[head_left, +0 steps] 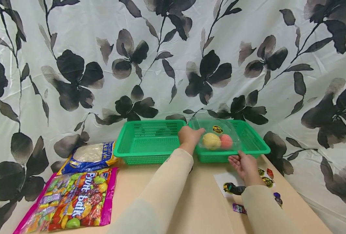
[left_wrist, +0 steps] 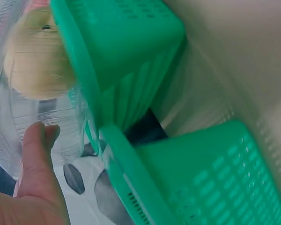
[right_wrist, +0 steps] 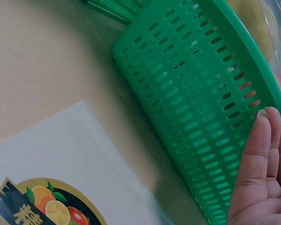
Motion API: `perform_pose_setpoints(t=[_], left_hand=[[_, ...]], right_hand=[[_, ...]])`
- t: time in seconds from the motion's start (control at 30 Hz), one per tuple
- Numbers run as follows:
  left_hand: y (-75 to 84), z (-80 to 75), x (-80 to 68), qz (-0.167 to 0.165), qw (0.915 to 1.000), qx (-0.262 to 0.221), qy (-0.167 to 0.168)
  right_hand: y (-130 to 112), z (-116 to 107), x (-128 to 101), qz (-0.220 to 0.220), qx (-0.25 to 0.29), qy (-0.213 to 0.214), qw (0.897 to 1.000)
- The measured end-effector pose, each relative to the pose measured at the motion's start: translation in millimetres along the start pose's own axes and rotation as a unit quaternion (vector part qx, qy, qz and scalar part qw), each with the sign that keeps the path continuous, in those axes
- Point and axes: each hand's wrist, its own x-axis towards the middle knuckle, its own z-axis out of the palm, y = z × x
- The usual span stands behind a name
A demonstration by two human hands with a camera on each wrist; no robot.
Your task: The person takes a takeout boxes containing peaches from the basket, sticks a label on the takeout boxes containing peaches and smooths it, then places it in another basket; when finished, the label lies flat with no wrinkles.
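**Clear fruit box held over the right basket**

While both sleeves reach forward over the beige table point(head_left: 202, 208), the nearest things lie at the table's front: a bright bag of fruit ball candy point(head_left: 70, 201) at the left, and behind it a blue and yellow bag with white content point(head_left: 89, 157). At the right, close to the right forearm, a white sticker sheet point(head_left: 230, 185) lies flat, with some small loose stickers point(head_left: 268, 182) beside it.

A little farther, the right hand point(head_left: 244, 165) is at the front wall of the right green basket point(head_left: 259, 144). Its fingers are straight and pressed together, and the wrist view shows the fingertips point(right_wrist: 264, 136) touching the basket's rim; it holds nothing.

The left hand point(head_left: 189, 136) is at the left side of a clear plastic box point(head_left: 217, 133), which sits in the right basket. Its thumb point(left_wrist: 37, 145) lies on the clear wall; whether the other fingers curl round the box I cannot tell. Inside the box are a yellow ball-shaped fruit point(head_left: 211, 140) and a pink one point(head_left: 226, 141), touching each other, and a round yellow sticker point(head_left: 217, 129) is on the lid.

The left green basket point(head_left: 148, 141) stands just beside, with nothing visible in it. I judge the box is almost placed; the hands are not yet off it.
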Motion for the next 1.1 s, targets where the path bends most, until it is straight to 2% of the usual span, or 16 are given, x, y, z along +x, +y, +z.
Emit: perform_pose_setpoints(t=[0.13,0.37,0.43,0.6,0.8,0.9,1.0,1.1], left_hand=[[-3.5,11.0,-2.1,0.004,1.0000,0.004,-0.007],[-3.2,26.7,-1.5,0.040,0.9988,0.026,0.013],[-3.9,29.2,-1.2,0.044,0.9984,0.034,0.009],[-8.5,33.1,3.0,0.044,0.9973,0.057,-0.015],[-10.1,28.7,11.3,0.068,0.9906,0.114,-0.034],[-7.2,27.4,11.9,0.076,0.9868,0.132,-0.055],[-4.0,29.7,10.5,0.082,0.9820,0.141,-0.095],[-1.9,32.8,8.1,0.086,0.9789,0.129,-0.133]], right_hand=[[0.1,-1.5,0.2,0.003,0.007,-0.002,1.000],[-5.8,-1.8,1.0,0.005,0.017,-0.002,1.000],[-5.0,-1.5,1.1,0.005,0.017,-0.003,1.000],[-0.7,1.1,1.4,0.011,0.012,-0.002,1.000],[2.5,5.4,4.4,0.009,0.013,0.000,1.000],[2.9,5.1,5.0,0.005,0.008,0.007,1.000],[3.3,3.6,5.4,0.003,0.009,0.011,1.000],[4.4,2.6,5.2,0.001,0.008,0.014,1.000]])
